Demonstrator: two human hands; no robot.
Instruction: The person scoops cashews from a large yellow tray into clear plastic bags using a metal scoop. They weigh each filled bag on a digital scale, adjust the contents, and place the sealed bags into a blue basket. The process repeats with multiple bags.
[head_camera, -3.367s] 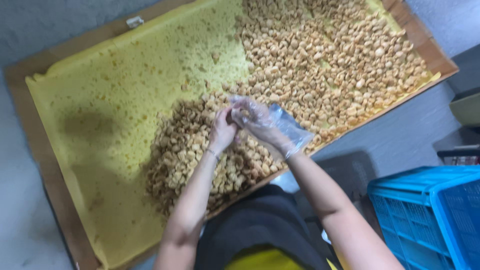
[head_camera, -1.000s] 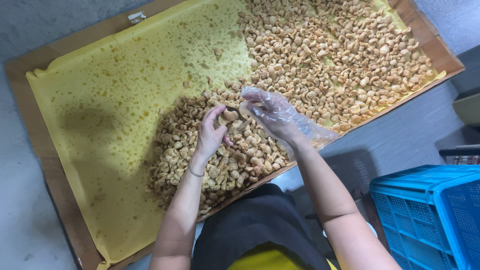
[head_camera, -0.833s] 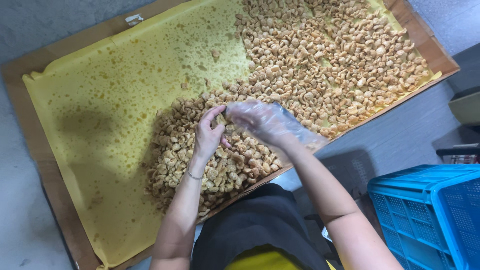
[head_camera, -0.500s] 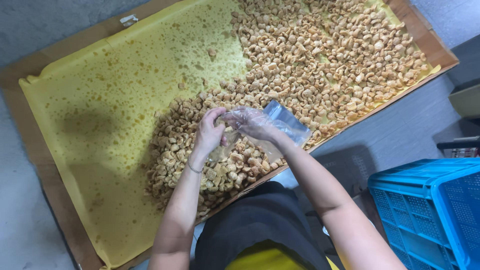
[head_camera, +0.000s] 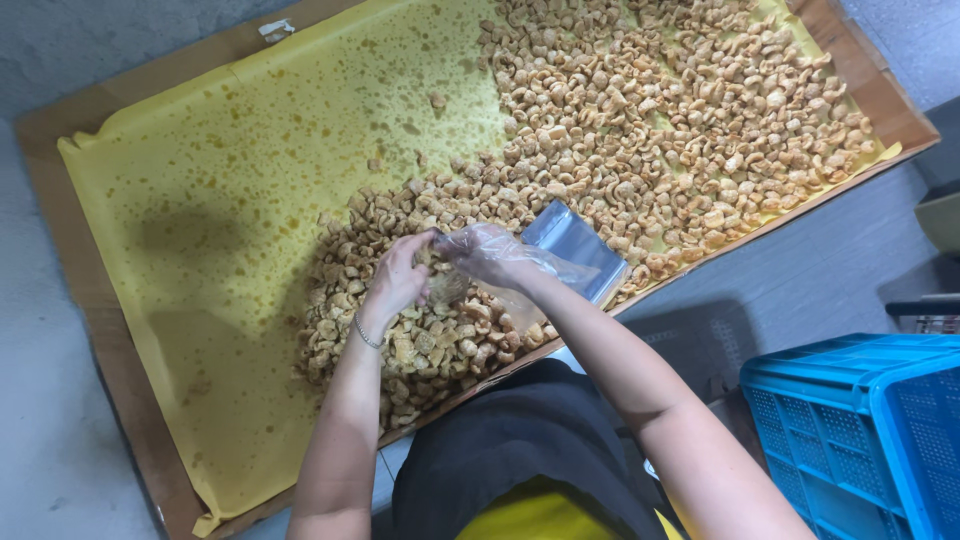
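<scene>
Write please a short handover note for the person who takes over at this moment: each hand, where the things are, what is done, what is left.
Left hand: bare, pinching fried pieces at the mouth of the bag.
Right hand: in a clear glove, holding the bag open over the pile.
Tray: yellow paper, bare on its left part; snacks cover the right part and near edge.
Blue crate: on the floor, right.
Done: some pieces at the bag.
Left: most snacks are on the tray.

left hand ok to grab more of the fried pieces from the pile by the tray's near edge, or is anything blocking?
Probably yes. The left hand is bare and already over the fried pieces, with nothing between them. The right hand, in a thin glove, holds the clear bag off to the side.
</scene>
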